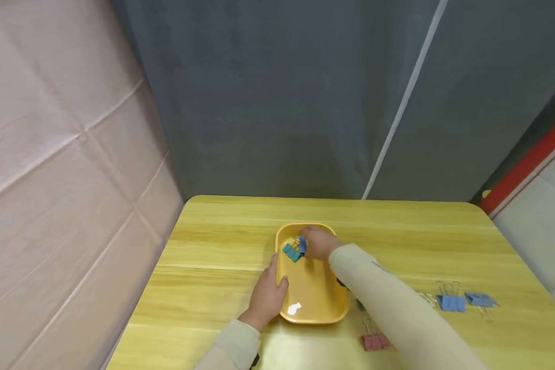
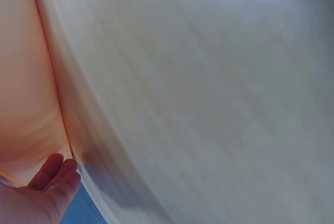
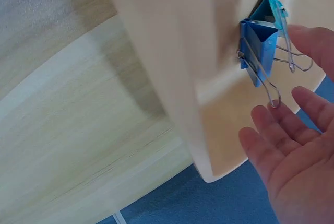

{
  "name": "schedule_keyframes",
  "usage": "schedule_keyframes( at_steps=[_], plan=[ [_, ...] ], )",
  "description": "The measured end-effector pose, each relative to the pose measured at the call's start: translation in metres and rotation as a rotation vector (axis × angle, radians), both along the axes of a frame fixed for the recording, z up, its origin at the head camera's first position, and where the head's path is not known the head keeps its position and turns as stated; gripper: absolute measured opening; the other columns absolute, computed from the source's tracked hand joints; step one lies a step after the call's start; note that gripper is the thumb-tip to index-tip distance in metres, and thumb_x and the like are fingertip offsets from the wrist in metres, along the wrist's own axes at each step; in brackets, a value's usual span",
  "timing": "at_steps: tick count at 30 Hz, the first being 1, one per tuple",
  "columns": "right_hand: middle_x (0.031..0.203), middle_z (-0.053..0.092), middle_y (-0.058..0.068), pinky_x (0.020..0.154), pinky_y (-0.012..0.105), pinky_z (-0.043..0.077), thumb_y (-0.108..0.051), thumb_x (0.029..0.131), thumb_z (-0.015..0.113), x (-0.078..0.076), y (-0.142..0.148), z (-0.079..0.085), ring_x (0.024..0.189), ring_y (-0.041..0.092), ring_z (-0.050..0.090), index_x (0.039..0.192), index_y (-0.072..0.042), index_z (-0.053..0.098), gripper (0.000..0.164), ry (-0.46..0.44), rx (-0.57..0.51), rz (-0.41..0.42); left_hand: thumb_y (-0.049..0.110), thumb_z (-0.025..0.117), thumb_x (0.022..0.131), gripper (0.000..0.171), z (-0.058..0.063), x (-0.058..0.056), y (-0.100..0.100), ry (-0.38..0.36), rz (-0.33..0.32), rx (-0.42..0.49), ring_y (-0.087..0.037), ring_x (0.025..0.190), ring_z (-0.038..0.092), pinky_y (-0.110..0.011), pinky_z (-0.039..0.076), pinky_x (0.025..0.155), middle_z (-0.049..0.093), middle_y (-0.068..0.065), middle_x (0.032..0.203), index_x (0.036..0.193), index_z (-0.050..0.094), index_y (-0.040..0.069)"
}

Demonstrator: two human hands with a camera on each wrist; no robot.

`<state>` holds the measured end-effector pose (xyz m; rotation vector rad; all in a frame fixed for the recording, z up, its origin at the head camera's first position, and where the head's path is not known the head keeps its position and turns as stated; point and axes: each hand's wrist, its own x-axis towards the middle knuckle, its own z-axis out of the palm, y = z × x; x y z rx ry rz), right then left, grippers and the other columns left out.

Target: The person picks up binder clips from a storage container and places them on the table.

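A yellow plastic tray (image 1: 312,293) stands on the wooden table. My left hand (image 1: 265,295) holds its left side, with the thumb over the rim and the fingers along the outer wall. The left wrist view shows those fingers (image 2: 60,179) against the wall, the thumb hidden. At the tray's far end is my right hand (image 1: 320,242), its fingers spread loosely around a blue binder clip (image 3: 259,49). One fingertip is right at that clip's wire handle. A teal binder clip (image 1: 291,252) lies beside it in the tray.
Right of the tray, a red binder clip (image 1: 374,342) lies near the right forearm. Two blue binder clips, one upright (image 1: 452,303) and one tilted (image 1: 481,299), lie farther right. A yellowish clip (image 1: 428,298) is partly behind the sleeve. A dark curtain (image 1: 277,103) hangs behind the table.
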<state>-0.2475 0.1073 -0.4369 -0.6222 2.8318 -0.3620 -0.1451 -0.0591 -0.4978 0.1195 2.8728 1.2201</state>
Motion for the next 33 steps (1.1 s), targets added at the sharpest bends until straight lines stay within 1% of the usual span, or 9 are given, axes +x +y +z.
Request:
schedule_keyframes(
  at_steps=[5, 9, 13, 16, 21, 23, 26, 29, 33],
  plan=[
    [0.125, 0.050, 0.012, 0.093, 0.039, 0.043, -0.016, 0.071, 0.075, -0.003, 0.001, -0.007, 0.111, 0.027, 0.050, 0.125, -0.008, 0.050, 0.060, -0.014, 0.028, -0.014, 0.027, 0.046, 0.092, 0.062, -0.001, 0.001, 0.003, 0.003, -0.004, 0.000, -0.035, 0.116, 0.045, -0.048, 0.039, 0.095, 0.044, -0.020, 0.131, 0.145, 0.015, 0.015],
    [0.126, 0.049, 0.013, 0.093, 0.039, 0.043, -0.017, 0.071, 0.075, -0.005, 0.002, -0.012, 0.111, 0.028, 0.050, 0.126, -0.009, 0.048, 0.062, -0.021, 0.054, -0.024, 0.028, 0.046, 0.092, 0.062, -0.003, 0.002, 0.005, 0.002, -0.005, -0.002, -0.035, 0.116, 0.045, -0.048, 0.039, 0.094, 0.045, -0.020, 0.130, 0.145, 0.015, 0.015],
    [0.125, 0.051, 0.012, 0.094, 0.040, 0.042, -0.016, 0.070, 0.075, -0.006, 0.002, -0.014, 0.112, 0.028, 0.049, 0.125, -0.008, 0.049, 0.061, -0.031, 0.049, -0.039, 0.028, 0.046, 0.092, 0.062, -0.003, 0.003, 0.007, 0.003, -0.007, -0.004, -0.036, 0.116, 0.045, -0.049, 0.039, 0.094, 0.045, -0.020, 0.130, 0.145, 0.015, 0.015],
    [0.121, 0.054, 0.010, 0.094, 0.039, 0.041, -0.015, 0.069, 0.076, -0.006, 0.001, -0.014, 0.111, 0.027, 0.050, 0.124, -0.008, 0.051, 0.060, -0.027, 0.064, -0.045, 0.028, 0.046, 0.092, 0.062, -0.003, 0.003, 0.008, 0.005, -0.009, -0.005, -0.036, 0.116, 0.045, -0.049, 0.039, 0.094, 0.045, -0.021, 0.130, 0.145, 0.015, 0.014],
    [0.118, 0.056, 0.010, 0.094, 0.039, 0.041, -0.014, 0.068, 0.078, -0.006, 0.000, -0.015, 0.110, 0.027, 0.051, 0.123, -0.008, 0.051, 0.062, -0.046, 0.088, -0.065, 0.029, 0.046, 0.092, 0.062, -0.002, 0.004, 0.010, -0.002, -0.001, -0.015, -0.035, 0.115, 0.046, -0.049, 0.040, 0.093, 0.046, -0.020, 0.129, 0.145, 0.015, 0.016],
    [0.115, 0.057, 0.010, 0.093, 0.039, 0.042, -0.014, 0.067, 0.077, -0.006, 0.000, -0.014, 0.108, 0.026, 0.052, 0.122, -0.008, 0.052, 0.060, -0.045, 0.098, -0.064, 0.028, 0.046, 0.092, 0.063, -0.002, 0.004, 0.011, -0.003, 0.001, -0.017, -0.035, 0.115, 0.046, -0.049, 0.040, 0.093, 0.046, -0.020, 0.129, 0.145, 0.015, 0.016],
    [0.111, 0.059, 0.009, 0.090, 0.037, 0.044, -0.015, 0.070, 0.075, -0.007, 0.000, -0.015, 0.104, 0.025, 0.054, 0.119, -0.008, 0.054, 0.054, -0.034, 0.127, -0.051, 0.028, 0.047, 0.092, 0.063, -0.001, 0.004, 0.011, 0.003, 0.002, -0.015, -0.036, 0.115, 0.046, -0.049, 0.040, 0.093, 0.046, -0.020, 0.129, 0.145, 0.016, 0.016],
    [0.111, 0.059, 0.008, 0.090, 0.037, 0.044, -0.016, 0.072, 0.074, -0.008, -0.001, -0.015, 0.104, 0.025, 0.054, 0.118, -0.008, 0.054, 0.051, -0.032, 0.149, -0.047, 0.028, 0.047, 0.092, 0.062, -0.001, 0.003, 0.012, 0.007, 0.002, -0.009, -0.035, 0.115, 0.046, -0.049, 0.040, 0.093, 0.046, -0.020, 0.129, 0.145, 0.016, 0.016],
    [0.110, 0.059, 0.009, 0.090, 0.038, 0.044, -0.015, 0.073, 0.073, -0.008, 0.000, -0.015, 0.104, 0.026, 0.054, 0.117, -0.007, 0.055, 0.048, -0.039, 0.157, -0.058, 0.028, 0.046, 0.092, 0.062, -0.001, 0.004, 0.013, 0.009, -0.004, -0.005, -0.036, 0.115, 0.046, -0.049, 0.039, 0.093, 0.046, -0.021, 0.129, 0.145, 0.015, 0.016]
  ],
)
